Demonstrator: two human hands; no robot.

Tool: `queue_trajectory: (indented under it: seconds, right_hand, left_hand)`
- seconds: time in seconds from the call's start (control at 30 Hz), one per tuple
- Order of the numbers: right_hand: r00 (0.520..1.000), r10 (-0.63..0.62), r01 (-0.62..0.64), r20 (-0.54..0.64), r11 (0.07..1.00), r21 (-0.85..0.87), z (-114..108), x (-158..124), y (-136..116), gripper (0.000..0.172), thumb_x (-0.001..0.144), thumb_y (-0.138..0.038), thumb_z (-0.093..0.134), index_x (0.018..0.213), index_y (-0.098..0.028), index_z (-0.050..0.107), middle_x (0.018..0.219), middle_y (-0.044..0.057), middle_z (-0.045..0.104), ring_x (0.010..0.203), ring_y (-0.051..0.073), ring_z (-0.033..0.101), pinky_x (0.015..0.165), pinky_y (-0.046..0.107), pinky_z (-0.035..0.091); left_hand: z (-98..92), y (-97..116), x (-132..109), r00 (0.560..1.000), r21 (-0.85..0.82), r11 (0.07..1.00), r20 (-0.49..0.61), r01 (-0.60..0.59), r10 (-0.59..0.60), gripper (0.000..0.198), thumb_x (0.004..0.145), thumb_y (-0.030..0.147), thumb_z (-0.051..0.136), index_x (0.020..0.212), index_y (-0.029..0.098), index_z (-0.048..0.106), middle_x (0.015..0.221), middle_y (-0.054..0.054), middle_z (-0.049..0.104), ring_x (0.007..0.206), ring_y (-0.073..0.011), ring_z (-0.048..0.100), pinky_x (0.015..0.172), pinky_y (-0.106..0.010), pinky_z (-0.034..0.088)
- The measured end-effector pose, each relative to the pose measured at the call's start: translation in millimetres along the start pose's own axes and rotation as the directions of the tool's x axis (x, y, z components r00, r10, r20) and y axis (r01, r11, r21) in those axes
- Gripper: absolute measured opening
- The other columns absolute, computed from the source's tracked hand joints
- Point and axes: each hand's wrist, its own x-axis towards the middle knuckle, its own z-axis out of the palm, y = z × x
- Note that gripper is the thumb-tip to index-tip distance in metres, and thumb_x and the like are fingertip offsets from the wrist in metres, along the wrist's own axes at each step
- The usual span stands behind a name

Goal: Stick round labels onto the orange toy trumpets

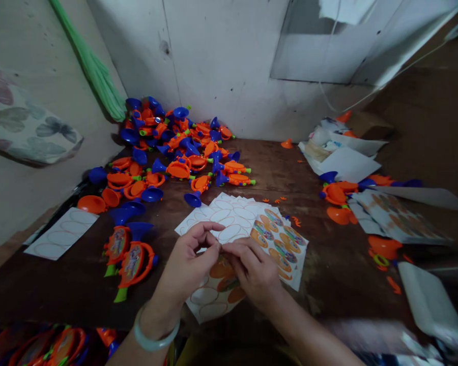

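The table (pixel 270 175) bears toy trumpets (pixel 178 170) and sticker sheets (pixel 232 216).

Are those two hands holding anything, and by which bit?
Can't tell for sure: the bare left hand and bare right hand meet, fingers curled, over a white paper sheet with orange oval stickers, hiding whatever might be pinched there.

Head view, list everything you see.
Toy trumpets: many, orange-blue, mostly back left
Stickered trumpets: two, orange-blue, left
Sticker sheets: several, white-orange, centre and right
Outlined sheet: one, white, far left
Papers: several, white, back right
Cone: one, orange, back
Bits: several, orange, centre
Hanging bundle: one, green, left
Butterfly print: one, pale, left
Cord: one, white, right
Table: one, brown, beneath
Bracelet: one, pale green, left wrist
Left hand: one, bare, centre
Right hand: one, bare, centre
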Motion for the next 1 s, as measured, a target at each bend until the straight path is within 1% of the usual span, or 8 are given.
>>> queue_trajectory:
  seconds: [0.23,0.3,0.4,0.5,0.6,0.73,0.87,1.0]
  right_hand:
    - [0.997,-0.065,0.064,-0.04,0.998,-0.027,-3,0,1,0.018,0.107,-0.011,0.064,0.104,-0.025,0.074,0.085,0.0,0.074,0.069,0.012,0.069,0.061,0.02,0.056]
    - [0.992,-0.107,0.1,-0.069,0.99,-0.101,-7,-3,-3,0.017,0.107,-0.013,0.066,0.104,-0.027,0.075,0.089,0.0,0.076,0.073,0.014,0.07,0.066,0.024,0.058]
    - [0.965,-0.194,0.226,0.175,0.955,-0.192,-22,-7,-20,0.016,0.107,-0.02,0.068,0.104,-0.033,0.076,0.108,0.0,0.084,0.103,0.023,0.077,0.093,0.041,0.064]
    - [0.903,-0.219,0.259,0.369,0.964,-0.062,-37,-7,-33,0.012,0.104,-0.028,0.076,0.102,-0.039,0.077,0.114,-0.007,0.084,0.12,0.025,0.075,0.112,0.049,0.061]
    - [0.979,-0.066,0.085,0.19,0.992,-0.092,-35,-3,-25,0.046,0.103,-0.016,0.075,0.138,-0.044,0.072,0.139,0.002,0.074,0.133,0.027,0.07,0.115,0.051,0.062]
    - [0.993,0.014,-0.013,0.116,1.0,-0.013,-17,3,1,0.085,0.103,-0.002,0.062,0.172,-0.045,0.038,0.149,0.01,0.066,0.12,0.021,0.077,0.095,0.035,0.071]
    - [0.996,0.019,-0.024,0.085,0.998,0.053,-7,-3,11,0.081,0.107,-0.006,0.062,0.173,-0.042,0.035,0.132,0.006,0.079,0.121,0.021,0.08,0.101,0.036,0.071]
    - [0.985,0.164,-0.168,0.046,0.981,0.099,-3,-15,14,0.062,0.106,-0.015,0.068,0.161,-0.034,0.049,0.128,0.008,0.082,0.113,0.022,0.084,0.093,0.036,0.073]
  left_hand:
    - [1.8,5,-4,1.0,-0.013,1.0,-0.009,-0.009,0.009,0.031,0.075,0.027,0.081,0.104,0.017,0.082,0.072,0.003,0.065,0.067,-0.0123,0.058,0.065,-0.024,0.046]
    - [0.1,5,1,0.999,-0.012,1.0,-0.026,-0.022,0.021,0.031,0.076,0.027,0.081,0.105,0.017,0.081,0.073,0.004,0.064,0.067,-0.0119,0.058,0.065,-0.023,0.046]
    - [-6.9,2,12,0.995,0.025,0.997,-0.063,-0.072,0.074,0.032,0.079,0.028,0.083,0.109,0.018,0.079,0.075,0.004,0.064,0.067,-0.0118,0.058,0.062,-0.023,0.044]
    - [-13.7,0,22,0.993,0.033,0.996,-0.072,-0.088,0.09,0.036,0.08,0.03,0.085,0.113,0.018,0.075,0.077,0.004,0.064,0.066,-0.0122,0.057,0.061,-0.023,0.043]
    - [-14.4,0,25,0.997,-0.008,0.998,-0.033,-0.07,0.069,0.04,0.079,0.031,0.086,0.115,0.019,0.072,0.079,0.003,0.067,0.067,-0.0136,0.058,0.063,-0.025,0.046]
    - [-9.5,-5,26,0.995,-0.052,0.994,-0.007,-0.1,0.1,0.035,0.081,0.034,0.086,0.109,0.021,0.07,0.082,0.002,0.069,0.073,-0.0146,0.061,0.069,-0.025,0.049]
    - [-8.2,-10,28,0.995,-0.02,0.997,0.076,-0.071,0.072,0.032,0.081,0.036,0.089,0.102,0.021,0.07,0.079,0.002,0.066,0.072,-0.014,0.058,0.067,-0.025,0.047]
    - [-9.6,-7,27,0.993,0.032,0.999,0.118,-0.028,0.024,0.038,0.084,0.04,0.088,0.111,0.02,0.072,0.07,0.005,0.059,0.062,-0.0116,0.05,0.059,-0.023,0.038]
